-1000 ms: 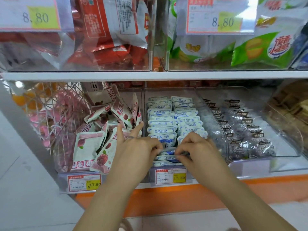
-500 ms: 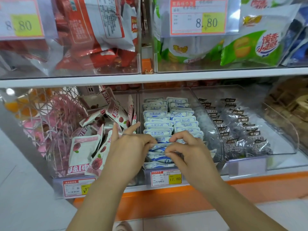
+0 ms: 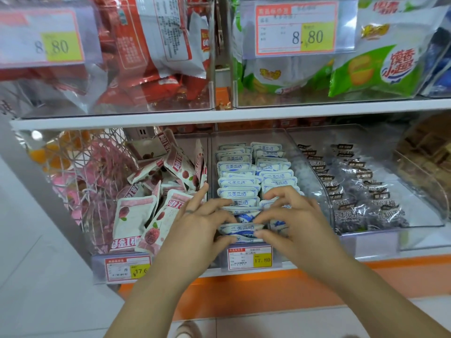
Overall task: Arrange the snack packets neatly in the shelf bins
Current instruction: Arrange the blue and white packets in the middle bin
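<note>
1. A white shelf board [image 3: 219,114] runs above the clear middle bin [image 3: 314,181]; below the bin lie an orange base strip [image 3: 244,289] and a pale tiled floor [image 3: 36,276].
2. Blue-and-white packets [image 3: 235,193] stand in two rows inside the bin. At its front, the left hand [image 3: 197,228] and right hand [image 3: 292,223] pinch the front packets [image 3: 240,228] between thumbs and curled fingers, with the left forefinger pointing up.
3. Hard to read: the hands cover the bin's front edge, and glare blurs its far wall.
4. Left of the bin, pink packets [image 3: 133,215] lie jumbled beside a wire basket [image 3: 80,172]; right of it sit dark packets [image 3: 361,191].
5. Under the bin hangs a price tag [image 3: 250,257] marked 17.80. Above it are red bags [image 3: 146,45] and green bags [image 3: 373,69].
</note>
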The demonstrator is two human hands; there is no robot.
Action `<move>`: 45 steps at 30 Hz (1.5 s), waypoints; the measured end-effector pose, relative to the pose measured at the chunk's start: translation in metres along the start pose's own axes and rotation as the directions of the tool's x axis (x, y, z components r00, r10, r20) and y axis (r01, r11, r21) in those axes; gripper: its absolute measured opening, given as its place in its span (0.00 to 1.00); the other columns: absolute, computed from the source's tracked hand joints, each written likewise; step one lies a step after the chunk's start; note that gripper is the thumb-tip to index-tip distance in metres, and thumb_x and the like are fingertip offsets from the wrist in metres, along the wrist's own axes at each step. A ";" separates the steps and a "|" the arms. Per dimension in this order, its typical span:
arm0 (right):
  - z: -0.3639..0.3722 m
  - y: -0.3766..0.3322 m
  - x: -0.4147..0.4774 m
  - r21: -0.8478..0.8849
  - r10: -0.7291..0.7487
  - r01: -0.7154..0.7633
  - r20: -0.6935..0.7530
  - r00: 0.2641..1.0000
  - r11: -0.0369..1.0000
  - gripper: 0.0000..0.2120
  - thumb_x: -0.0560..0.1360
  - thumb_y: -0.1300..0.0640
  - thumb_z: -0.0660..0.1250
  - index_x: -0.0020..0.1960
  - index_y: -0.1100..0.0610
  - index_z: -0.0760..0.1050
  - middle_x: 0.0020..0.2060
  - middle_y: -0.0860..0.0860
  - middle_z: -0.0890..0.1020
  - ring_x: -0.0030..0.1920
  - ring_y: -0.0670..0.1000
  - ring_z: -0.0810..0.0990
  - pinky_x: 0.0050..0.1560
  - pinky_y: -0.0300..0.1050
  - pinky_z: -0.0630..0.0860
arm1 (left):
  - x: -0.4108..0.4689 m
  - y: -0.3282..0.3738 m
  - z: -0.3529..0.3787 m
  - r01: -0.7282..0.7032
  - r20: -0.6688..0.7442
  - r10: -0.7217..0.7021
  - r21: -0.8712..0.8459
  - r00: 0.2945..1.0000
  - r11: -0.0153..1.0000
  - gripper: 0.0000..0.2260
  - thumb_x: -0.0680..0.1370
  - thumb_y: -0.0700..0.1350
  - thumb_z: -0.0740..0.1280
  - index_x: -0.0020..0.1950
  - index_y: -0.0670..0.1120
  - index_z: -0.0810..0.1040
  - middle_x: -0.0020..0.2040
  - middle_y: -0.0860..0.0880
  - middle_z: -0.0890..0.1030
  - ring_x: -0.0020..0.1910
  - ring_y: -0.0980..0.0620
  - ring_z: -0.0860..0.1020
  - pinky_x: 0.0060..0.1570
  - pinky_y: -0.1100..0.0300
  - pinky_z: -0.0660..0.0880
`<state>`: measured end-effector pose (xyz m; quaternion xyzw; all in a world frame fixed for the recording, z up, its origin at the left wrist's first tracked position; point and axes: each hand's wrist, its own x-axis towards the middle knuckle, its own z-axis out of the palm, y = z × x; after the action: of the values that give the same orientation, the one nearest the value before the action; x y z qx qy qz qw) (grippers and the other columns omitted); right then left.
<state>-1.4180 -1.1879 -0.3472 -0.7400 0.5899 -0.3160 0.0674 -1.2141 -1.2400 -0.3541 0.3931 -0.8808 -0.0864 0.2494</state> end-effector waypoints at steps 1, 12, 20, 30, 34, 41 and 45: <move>-0.001 0.000 -0.003 -0.042 -0.023 0.024 0.013 1.000 0.999 0.05 0.66 0.45 0.70 0.40 0.43 0.81 0.53 0.39 0.73 0.50 0.38 0.71 0.59 0.31 0.54 | 0.000 0.000 0.001 -0.023 -0.024 0.024 0.047 0.999 0.999 0.09 0.66 0.51 0.73 0.44 0.51 0.83 0.58 0.52 0.81 0.69 0.44 0.63 0.58 0.35 0.72; -0.011 -0.003 0.028 0.204 0.104 -0.120 0.089 0.991 0.972 0.01 0.71 0.51 0.71 0.41 0.45 0.79 0.42 0.38 0.78 0.46 0.39 0.76 0.52 0.35 0.70 | 0.007 0.003 0.010 0.007 -0.050 0.003 0.196 0.999 0.981 0.12 0.63 0.43 0.80 0.42 0.48 0.81 0.44 0.55 0.82 0.65 0.34 0.72 0.55 0.30 0.71; 0.008 0.010 0.095 -0.175 0.161 -0.099 0.390 0.907 0.980 0.10 0.73 0.53 0.71 0.52 0.56 0.81 0.48 0.45 0.81 0.44 0.43 0.76 0.46 0.38 0.72 | 0.003 0.009 0.007 0.074 0.024 -0.078 0.130 0.997 0.989 0.03 0.77 0.50 0.67 0.49 0.54 0.79 0.53 0.60 0.79 0.77 0.50 0.46 0.70 0.50 0.30; 0.002 -0.005 0.076 -0.297 0.028 0.118 0.444 0.896 0.947 0.06 0.74 0.56 0.68 0.41 0.53 0.83 0.39 0.42 0.77 0.44 0.46 0.77 0.44 0.44 0.74 | 0.001 0.011 0.007 -0.020 -0.087 0.044 0.260 0.995 0.965 0.15 0.62 0.49 0.78 0.29 0.54 0.71 0.29 0.60 0.76 0.63 0.43 0.76 0.67 0.41 0.37; 0.006 0.010 0.081 -0.206 0.000 0.089 0.394 0.919 0.974 0.07 0.76 0.55 0.67 0.43 0.54 0.82 0.36 0.40 0.76 0.43 0.45 0.76 0.48 0.40 0.68 | 0.010 0.014 0.012 0.085 -0.091 -0.055 0.375 0.994 0.923 0.06 0.67 0.49 0.68 0.30 0.54 0.75 0.26 0.58 0.76 0.60 0.42 0.78 0.66 0.37 0.41; 0.000 0.016 0.094 0.098 0.088 -0.103 0.141 0.986 0.990 0.07 0.75 0.53 0.68 0.53 0.51 0.80 0.47 0.42 0.77 0.46 0.41 0.74 0.51 0.37 0.67 | 0.016 0.025 0.009 0.147 0.081 -0.209 0.475 0.974 0.867 0.12 0.72 0.45 0.73 0.55 0.50 0.79 0.52 0.52 0.81 0.73 0.38 0.62 0.58 0.33 0.22; 0.004 0.017 0.087 -0.028 0.138 -0.135 0.216 0.967 0.990 0.11 0.78 0.57 0.64 0.59 0.53 0.79 0.55 0.48 0.81 0.45 0.40 0.73 0.44 0.31 0.68 | 0.012 0.024 0.009 0.122 0.104 -0.181 0.415 0.978 0.902 0.22 0.81 0.49 0.59 0.74 0.57 0.59 0.78 0.54 0.53 0.77 0.42 0.39 0.52 0.34 0.19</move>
<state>-1.4211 -1.2737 -0.3249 -0.7281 0.6306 -0.2239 0.1482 -1.2411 -1.2331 -0.3496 0.4966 -0.8615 0.0519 0.0925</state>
